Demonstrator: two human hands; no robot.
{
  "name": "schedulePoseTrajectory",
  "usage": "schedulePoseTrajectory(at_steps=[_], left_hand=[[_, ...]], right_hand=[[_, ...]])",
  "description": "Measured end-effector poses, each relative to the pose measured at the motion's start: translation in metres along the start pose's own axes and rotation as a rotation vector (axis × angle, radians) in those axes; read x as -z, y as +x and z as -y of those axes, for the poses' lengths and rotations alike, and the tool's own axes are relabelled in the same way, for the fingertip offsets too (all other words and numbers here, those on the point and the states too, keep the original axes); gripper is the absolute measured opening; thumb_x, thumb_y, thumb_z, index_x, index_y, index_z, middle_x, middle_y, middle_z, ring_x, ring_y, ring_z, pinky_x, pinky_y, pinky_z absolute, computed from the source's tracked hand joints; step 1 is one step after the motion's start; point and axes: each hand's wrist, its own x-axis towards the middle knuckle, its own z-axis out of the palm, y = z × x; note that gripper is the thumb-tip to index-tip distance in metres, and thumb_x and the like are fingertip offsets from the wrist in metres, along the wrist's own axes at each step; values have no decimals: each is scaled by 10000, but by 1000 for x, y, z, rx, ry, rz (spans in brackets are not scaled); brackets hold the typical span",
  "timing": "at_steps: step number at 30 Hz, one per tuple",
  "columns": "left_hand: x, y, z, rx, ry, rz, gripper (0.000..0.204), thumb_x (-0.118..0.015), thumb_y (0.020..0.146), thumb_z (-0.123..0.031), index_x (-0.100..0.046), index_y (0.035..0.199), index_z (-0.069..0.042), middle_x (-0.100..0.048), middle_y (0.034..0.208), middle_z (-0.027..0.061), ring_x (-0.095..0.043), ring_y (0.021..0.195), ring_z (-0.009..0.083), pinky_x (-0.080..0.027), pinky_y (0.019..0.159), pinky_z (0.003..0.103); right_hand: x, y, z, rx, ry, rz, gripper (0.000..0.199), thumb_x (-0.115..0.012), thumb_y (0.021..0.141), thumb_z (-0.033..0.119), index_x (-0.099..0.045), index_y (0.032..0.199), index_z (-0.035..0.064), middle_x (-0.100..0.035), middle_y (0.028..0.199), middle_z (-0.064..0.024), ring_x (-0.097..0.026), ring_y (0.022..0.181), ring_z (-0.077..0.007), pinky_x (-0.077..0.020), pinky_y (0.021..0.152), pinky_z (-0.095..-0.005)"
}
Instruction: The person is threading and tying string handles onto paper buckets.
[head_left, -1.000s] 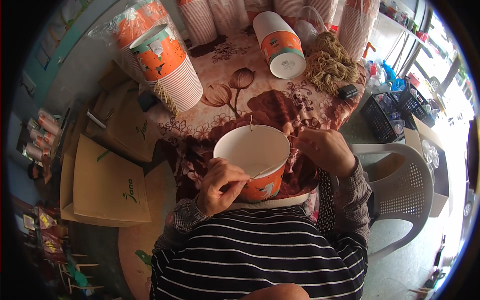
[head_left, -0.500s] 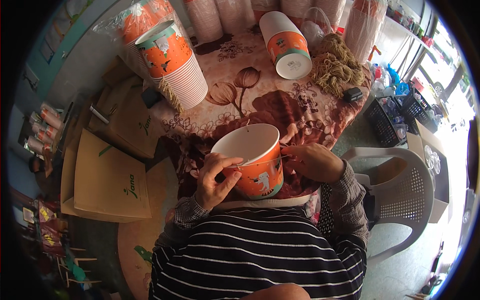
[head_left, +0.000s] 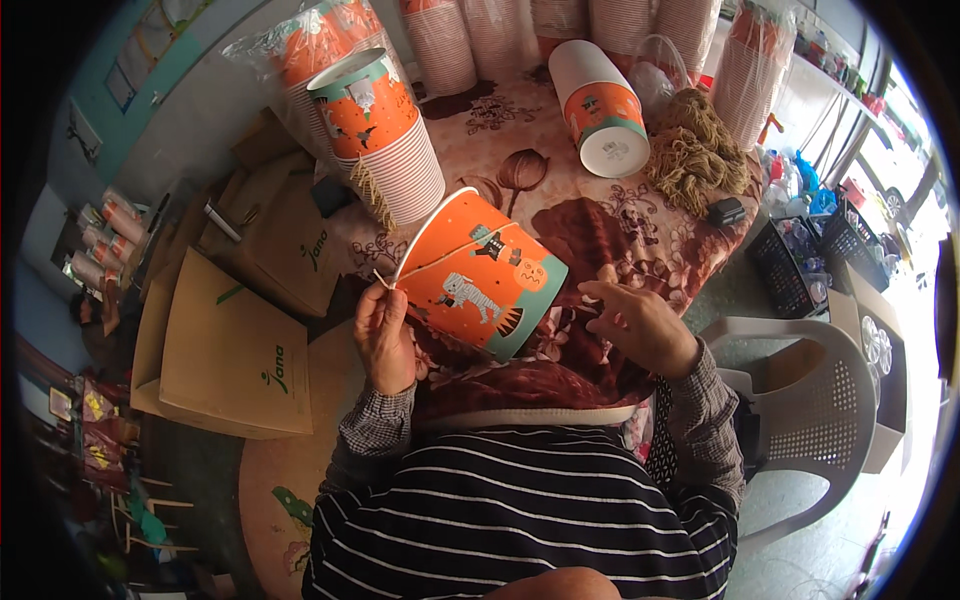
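Observation:
An orange paper bucket (head_left: 485, 275) with a green base band and printed cartoon figures is tipped on its side in front of me, its rim towards the left. My left hand (head_left: 385, 340) pinches the rim, where the end of a thin cord (head_left: 450, 258) sticks out. That cord runs slantwise across the bucket's outer wall. Just right of the bucket's base, my right hand (head_left: 640, 325) is apart from it, fingers loosely bent and spread, holding nothing I can see. Beyond stands a stack of nested buckets (head_left: 395, 165) with short cords hanging down its side.
Another bucket stack (head_left: 600, 110) lies on the flowered tablecloth (head_left: 570, 225), beside a tan cord bundle (head_left: 700, 155) and a small black object (head_left: 727, 212). Plastic-wrapped stacks (head_left: 440, 50) line the back. Cardboard boxes (head_left: 235, 350) stand left; a plastic chair (head_left: 825, 410) and crates (head_left: 785, 240) are right.
The bucket has gone from upright to tipped, its base now to the right. My right hand has come off the cord and bucket. My left hand has shifted left along with the rim.

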Motion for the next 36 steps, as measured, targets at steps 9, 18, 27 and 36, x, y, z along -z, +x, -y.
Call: schedulePoseTrajectory(at_steps=[9, 18, 27, 36], left_hand=[[-11, -5, -1, 153, -219, 45, 242, -579, 950, -151, -586, 1143, -4, -615, 1148, 80, -547, 1090, 166, -391, 987, 312], [9, 3, -16, -17, 256, 188, 207, -575, 956, -155, -621, 1044, 27, -636, 949, 45, -576, 865, 106, -443, 813, 250], [0, 16, -35, -161, 706, 305, 218, -663, 876, -40, -634, 1083, 24, -671, 845, 57, -610, 769, 83, -487, 695, 218], [-14, 90, -52, -198, 747, 434, 110, -588, 928, -84, -615, 954, 20, -566, 729, -32, -493, 653, 33, -412, 567, 209]], right_hand=[[-14, 10, -12, -118, 165, 73, 292, -628, 889, 177, -606, 1068, -53, -659, 747, -174, -676, 665, -275, -511, 621, -333], [-28, 17, -25, -202, 442, -116, 170, -537, 938, 71, -627, 971, -69, -660, 745, -103, -676, 630, -155, -532, 569, -254], [-24, 17, -28, -183, 403, -205, 152, -567, 916, 71, -637, 930, -64, -665, 721, -123, -676, 628, -159, -527, 566, -264], [-16, 13, -9, -118, 521, -374, 300, -565, 934, 62, -557, 1221, -28, -676, 930, -98, -653, 731, -121, -545, 678, -247]])
